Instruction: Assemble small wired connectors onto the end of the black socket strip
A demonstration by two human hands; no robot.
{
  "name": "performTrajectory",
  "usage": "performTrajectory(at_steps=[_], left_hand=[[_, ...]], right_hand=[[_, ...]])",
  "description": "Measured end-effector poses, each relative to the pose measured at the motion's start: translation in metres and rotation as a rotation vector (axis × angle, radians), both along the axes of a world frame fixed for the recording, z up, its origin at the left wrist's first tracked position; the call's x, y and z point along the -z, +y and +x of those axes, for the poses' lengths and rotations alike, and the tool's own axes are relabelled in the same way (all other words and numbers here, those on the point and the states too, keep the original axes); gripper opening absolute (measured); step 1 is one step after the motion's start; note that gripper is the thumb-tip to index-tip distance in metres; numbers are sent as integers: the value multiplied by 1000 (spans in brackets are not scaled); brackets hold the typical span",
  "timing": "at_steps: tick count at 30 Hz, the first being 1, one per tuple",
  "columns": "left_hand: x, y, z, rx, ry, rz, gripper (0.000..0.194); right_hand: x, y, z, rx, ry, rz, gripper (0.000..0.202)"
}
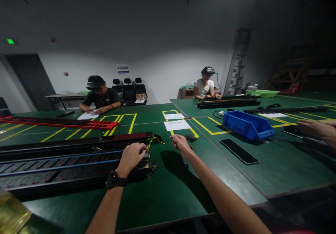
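Green workbench (pixel 168 192): left hand (pixel 130 158), fingers curled closed on the power strip (pixel 65 165) end wiring; right hand (pixel 180 143) apparently pinched, hovering. Tugging may loosen wires.

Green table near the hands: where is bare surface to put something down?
Bare green surface lies in front of the black power strips, between the left hand and the near table edge. Another free patch sits between the right hand and the black phone. It is crowded at the strip ends with loose wires, and around the blue bin.
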State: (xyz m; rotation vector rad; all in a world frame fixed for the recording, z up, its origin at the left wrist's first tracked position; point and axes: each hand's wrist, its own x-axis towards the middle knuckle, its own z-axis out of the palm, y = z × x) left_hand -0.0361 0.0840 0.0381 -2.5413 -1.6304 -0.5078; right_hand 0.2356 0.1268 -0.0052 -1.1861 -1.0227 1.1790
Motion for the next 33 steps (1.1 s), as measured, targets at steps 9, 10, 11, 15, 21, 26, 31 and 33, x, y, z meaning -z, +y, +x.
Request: performTrajectory(at_steps=[9,10,11,15,21,26,31,33], left_hand=[[-1,-1,4,24,51,-6,21],[0,-1,4,26,40,-8,21],[0,0,5,27,25,-12,20],[1,0,6,-3,-14,-30,19],[-3,-4,10,-104,-23,-50,21],[0,0,9,-54,-52,-77,23],[7,5,6,96,-104,-99,29],[10,6,5,121,-126,-104,30]], right_hand=[[-2,-2,0,-11,-21,23,16],[-2,-2,0,-12,-27,25,16],[-2,-2,-1,-14,-34,28,16],[-3,-3,-2,-17,-67,32,17],[-5,-5,-2,-17,-102,51,18],[-5,-6,-2,-24,-122,60,18],[-6,-6,-3,-25,-134,55,19],[-5,-6,-3,-30,-134,59,19]])
